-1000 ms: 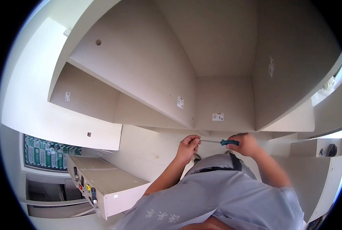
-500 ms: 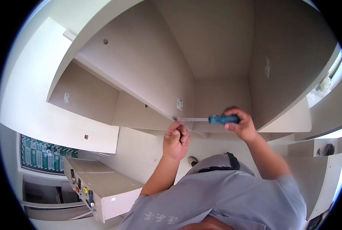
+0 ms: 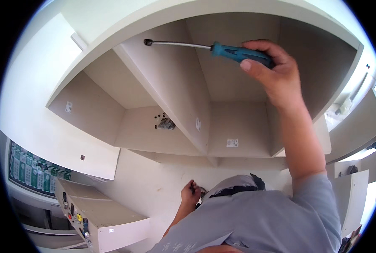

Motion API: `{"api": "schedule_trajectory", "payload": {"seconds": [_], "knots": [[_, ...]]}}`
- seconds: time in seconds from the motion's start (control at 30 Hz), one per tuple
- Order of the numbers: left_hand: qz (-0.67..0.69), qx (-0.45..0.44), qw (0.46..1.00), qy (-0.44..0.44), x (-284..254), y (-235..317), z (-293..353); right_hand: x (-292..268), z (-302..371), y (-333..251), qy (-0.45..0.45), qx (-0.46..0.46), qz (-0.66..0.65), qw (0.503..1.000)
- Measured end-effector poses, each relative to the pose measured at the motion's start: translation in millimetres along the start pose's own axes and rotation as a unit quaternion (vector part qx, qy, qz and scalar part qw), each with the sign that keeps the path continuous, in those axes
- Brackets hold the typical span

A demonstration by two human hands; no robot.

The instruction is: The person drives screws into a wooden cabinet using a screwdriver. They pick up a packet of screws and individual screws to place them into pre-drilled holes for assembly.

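My right hand is raised in front of the cabinet, its fingers wrapped round the teal and black handle of a screwdriver. The metal shaft points left, and its tip meets a small dark round fitting at the upper part of the divider panel. Whether the tip sits in the fitting or only touches it, I cannot tell. Low beside my body, my left hand is closed on something small and dark that I cannot make out.
Small dark hardware and a clear bag lie in the left compartment. A low cabinet unit at lower left carries several hand tools along its edge. Another pale panel stands at right. Paper labels are stuck inside the compartments.
My right hand has carried the screwdriver up from the bottom of the divider to the fitting high on it. My left hand has dropped from near the screwdriver's tip to beside my body.
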State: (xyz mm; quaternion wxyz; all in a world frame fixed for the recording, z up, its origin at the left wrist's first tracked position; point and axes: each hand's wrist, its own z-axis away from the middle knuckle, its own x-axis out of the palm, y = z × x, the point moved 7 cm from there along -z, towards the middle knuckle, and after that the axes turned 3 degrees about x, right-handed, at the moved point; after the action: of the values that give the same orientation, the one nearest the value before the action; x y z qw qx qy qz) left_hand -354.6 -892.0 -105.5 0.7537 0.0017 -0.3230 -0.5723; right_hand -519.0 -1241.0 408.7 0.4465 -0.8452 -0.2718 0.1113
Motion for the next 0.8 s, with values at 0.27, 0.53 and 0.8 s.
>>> {"api": "schedule_trajectory", "payload": {"seconds": [0.27,0.53,0.8], "knots": [[-0.224,0.013,0.97,-0.091,-34,-15,5,12,-2,-88,-0.011,-0.365,0.338,0.867],[-0.163,-0.008,0.976,-0.144,33,2,8,12,-36,-64,-0.048,-0.069,0.362,0.928],[-0.258,0.071,0.95,-0.159,42,4,7,19,-32,-59,-0.111,-0.117,0.405,0.9]]}}
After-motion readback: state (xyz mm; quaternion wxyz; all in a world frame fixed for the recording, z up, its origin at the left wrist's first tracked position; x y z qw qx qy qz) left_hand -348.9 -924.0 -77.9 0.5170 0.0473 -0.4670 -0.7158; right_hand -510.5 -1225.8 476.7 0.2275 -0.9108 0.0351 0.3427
